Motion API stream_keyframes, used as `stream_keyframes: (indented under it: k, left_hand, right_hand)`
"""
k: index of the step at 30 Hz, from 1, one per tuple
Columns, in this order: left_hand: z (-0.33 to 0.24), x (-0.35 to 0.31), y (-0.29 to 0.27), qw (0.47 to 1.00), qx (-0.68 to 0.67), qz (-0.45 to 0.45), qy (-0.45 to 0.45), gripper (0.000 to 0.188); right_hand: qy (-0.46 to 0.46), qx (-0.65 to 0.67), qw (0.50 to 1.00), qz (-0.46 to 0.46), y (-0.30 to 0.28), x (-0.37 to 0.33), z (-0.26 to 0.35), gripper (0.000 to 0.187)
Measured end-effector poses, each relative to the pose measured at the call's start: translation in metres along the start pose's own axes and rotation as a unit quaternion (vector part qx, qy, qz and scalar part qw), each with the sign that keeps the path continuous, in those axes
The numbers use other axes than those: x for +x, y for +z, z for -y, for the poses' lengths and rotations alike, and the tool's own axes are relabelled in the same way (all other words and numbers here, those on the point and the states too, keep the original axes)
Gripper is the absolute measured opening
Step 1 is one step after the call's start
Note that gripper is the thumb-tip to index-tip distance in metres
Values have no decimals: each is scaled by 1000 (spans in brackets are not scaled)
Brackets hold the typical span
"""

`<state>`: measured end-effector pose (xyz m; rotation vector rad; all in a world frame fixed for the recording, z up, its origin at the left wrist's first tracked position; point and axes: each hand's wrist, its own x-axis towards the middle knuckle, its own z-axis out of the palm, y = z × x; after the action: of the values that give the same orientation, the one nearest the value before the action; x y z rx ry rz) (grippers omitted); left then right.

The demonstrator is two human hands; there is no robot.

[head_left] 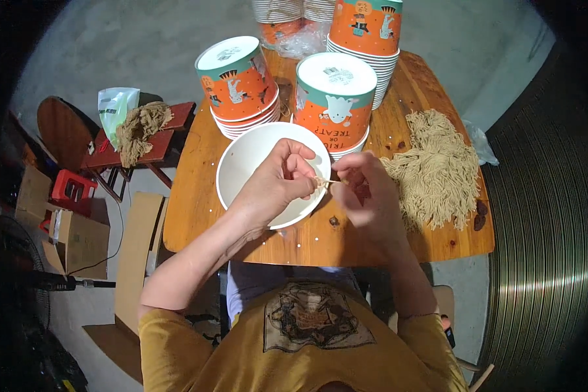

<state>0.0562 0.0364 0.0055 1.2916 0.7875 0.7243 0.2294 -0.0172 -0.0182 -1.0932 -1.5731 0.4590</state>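
A white paper bucket (243, 160) stands at the table's near side with its mouth turned up toward me. Over its right rim, my left hand (277, 178) pinches a short tan cord (324, 182) between thumb and fingertips. My right hand (371, 193), a little blurred, is closed at the cord's other end, just outside the rim. Whether the cord runs through a hole in the rim is hidden by my fingers. To the right lies a big heap of loose tan cords (438, 176).
Behind the bucket stand upside-down stacks of orange printed buckets (238, 91), (336, 111) and a taller stack (366, 29). Clear plastic wrap (304, 40) lies between them. At left are a red bench (157, 137) with more cords (140, 130), a red stool (72, 189) and cardboard boxes (85, 238).
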Motion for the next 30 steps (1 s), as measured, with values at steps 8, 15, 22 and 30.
stream_keyframes:
  k: [8,15,22,30]
  left_hand:
    - [-1,-1,2,1000,12,9,15,37]
    - [-2,0,0,1000,9,13,6,37]
    - [-3,1,3,1000,7,11,-1,38]
    - [-2,1,3,1000,15,7,13,36]
  right_hand:
    - [7,-67,998,8,7,-4,-2,16]
    - [-14,-44,999,6,7,-5,-3,18]
    - [-128,-162,978,-1,4,-2,-6,20]
    - [-70,-114,991,-6,5,-4,1,21]
